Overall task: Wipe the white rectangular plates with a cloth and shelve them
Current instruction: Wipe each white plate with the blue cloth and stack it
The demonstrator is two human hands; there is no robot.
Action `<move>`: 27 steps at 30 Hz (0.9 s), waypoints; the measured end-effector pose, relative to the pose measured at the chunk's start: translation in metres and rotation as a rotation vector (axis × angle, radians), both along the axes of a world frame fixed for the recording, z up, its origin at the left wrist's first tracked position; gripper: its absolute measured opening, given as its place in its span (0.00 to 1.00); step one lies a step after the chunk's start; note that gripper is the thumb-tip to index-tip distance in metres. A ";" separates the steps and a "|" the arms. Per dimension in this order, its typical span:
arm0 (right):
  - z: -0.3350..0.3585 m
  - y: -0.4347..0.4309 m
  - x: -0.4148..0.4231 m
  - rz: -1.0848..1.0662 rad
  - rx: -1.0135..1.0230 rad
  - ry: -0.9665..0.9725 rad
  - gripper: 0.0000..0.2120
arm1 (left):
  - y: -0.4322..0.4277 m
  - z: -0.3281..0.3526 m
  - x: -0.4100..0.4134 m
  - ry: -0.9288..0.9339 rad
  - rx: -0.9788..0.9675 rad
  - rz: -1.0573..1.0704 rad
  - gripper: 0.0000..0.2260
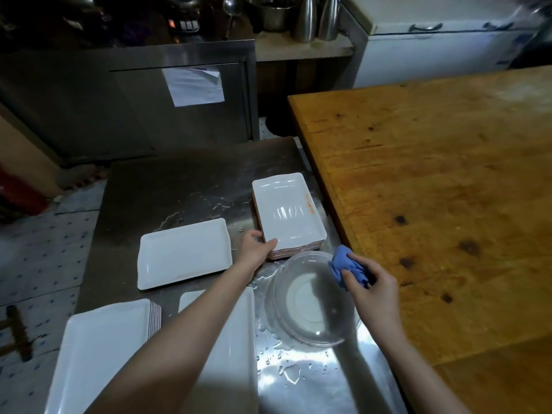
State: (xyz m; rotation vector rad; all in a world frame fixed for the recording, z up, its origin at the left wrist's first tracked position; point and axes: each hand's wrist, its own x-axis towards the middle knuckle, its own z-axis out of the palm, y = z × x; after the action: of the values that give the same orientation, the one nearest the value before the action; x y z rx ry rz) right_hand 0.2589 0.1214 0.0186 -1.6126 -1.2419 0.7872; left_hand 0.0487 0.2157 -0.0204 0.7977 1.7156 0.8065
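Note:
A stack of white rectangular plates (288, 213) stands on the wet steel counter (185, 186). My left hand (257, 249) grips the near left corner of that stack's top plate, thumb on the rim. A single white plate (183, 253) lies to the left of it. A second stack of white plates (101, 351) sits at the near left, and one more plate (230, 348) lies partly under my left forearm. My right hand (373, 289) holds a crumpled blue cloth (343, 265) above the rim of a clear glass bowl (310, 300).
A large wooden table (448, 189) borders the counter on the right, higher than it. Water drops and puddles (286, 369) lie on the steel near the bowl. A steel cabinet (179, 100) with a paper note stands behind. The tiled floor (38, 249) is at the left.

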 end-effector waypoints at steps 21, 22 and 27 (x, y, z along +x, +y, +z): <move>-0.002 0.006 -0.005 0.043 -0.038 0.061 0.15 | -0.001 0.011 -0.049 -0.356 0.050 0.386 0.12; -0.002 0.005 -0.006 0.041 -0.039 0.057 0.14 | -0.001 0.013 -0.052 -0.381 0.042 0.404 0.11; -0.005 0.006 -0.008 0.044 -0.052 0.033 0.14 | -0.011 0.012 -0.054 -0.443 0.109 0.349 0.23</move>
State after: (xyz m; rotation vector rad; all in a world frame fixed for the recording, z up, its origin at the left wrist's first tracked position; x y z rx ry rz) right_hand 0.2511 0.1270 0.0133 -1.6122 -1.2468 0.8765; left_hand -0.0050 0.2045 -0.0081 0.3511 1.4322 1.2229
